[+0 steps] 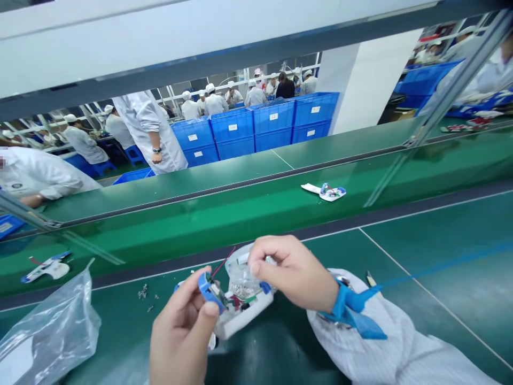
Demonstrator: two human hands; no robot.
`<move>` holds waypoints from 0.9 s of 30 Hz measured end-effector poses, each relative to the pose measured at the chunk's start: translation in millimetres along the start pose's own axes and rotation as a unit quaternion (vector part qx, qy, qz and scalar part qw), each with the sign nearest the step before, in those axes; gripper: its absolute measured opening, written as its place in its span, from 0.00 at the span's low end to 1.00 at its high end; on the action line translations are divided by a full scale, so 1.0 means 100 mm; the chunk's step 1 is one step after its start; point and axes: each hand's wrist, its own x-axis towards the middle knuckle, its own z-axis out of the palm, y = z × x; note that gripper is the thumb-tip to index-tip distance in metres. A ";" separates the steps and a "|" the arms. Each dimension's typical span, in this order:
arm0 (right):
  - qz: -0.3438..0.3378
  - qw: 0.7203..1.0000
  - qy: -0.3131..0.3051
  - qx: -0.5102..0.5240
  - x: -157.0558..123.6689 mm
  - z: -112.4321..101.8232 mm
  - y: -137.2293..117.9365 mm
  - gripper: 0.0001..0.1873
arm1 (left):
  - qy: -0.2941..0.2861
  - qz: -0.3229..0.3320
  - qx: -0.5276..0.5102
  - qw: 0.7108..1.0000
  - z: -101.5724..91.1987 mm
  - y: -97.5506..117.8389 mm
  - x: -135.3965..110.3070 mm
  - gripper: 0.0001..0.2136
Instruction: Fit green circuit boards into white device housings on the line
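My left hand [182,326] is closed around one end of an opened white-and-blue device housing [244,320], with thumb and fingers on its blue part. A green circuit board and wiring show inside it, and a thin red wire sticks up beside my fingers. Over the housing's other end is my right hand [290,270], its thumb and fingertips pinched together. Whatever lies between those fingertips is hidden. Just behind the housing is a clear plastic bag [240,275] holding small metal parts. A blue strap [350,310] circles my right wrist.
Small screws [143,292] lie loose on the green bench left of my hands. A larger clear bag [56,326] is at the left. Other opened housings sit on the green belt, one left [50,267] and one right [331,192]. Blue bins [232,128] and people in white coats are beyond.
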 end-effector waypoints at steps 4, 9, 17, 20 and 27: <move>-0.021 0.990 0.053 -0.128 -0.01 -0.09 -0.04 0.13 | 0.022 -0.024 -0.105 0.994 0.03 -0.03 0.05 0.20; -0.082 0.988 -0.025 -0.126 -0.13 0.18 -0.09 0.07 | -0.032 -0.013 -0.159 0.987 0.09 -0.09 0.07 0.16; -0.098 0.975 0.097 -0.176 -0.17 0.33 -0.04 0.09 | -0.030 0.006 -0.122 0.992 0.09 -0.16 0.07 0.16; -0.107 0.958 0.157 -0.213 -0.19 0.33 -0.03 0.09 | -0.014 0.033 0.000 0.999 0.15 -0.19 -0.01 0.16; -0.076 0.981 0.108 -0.146 -0.20 0.26 -0.09 0.10 | -0.049 0.077 0.089 0.992 0.22 -0.17 -0.10 0.15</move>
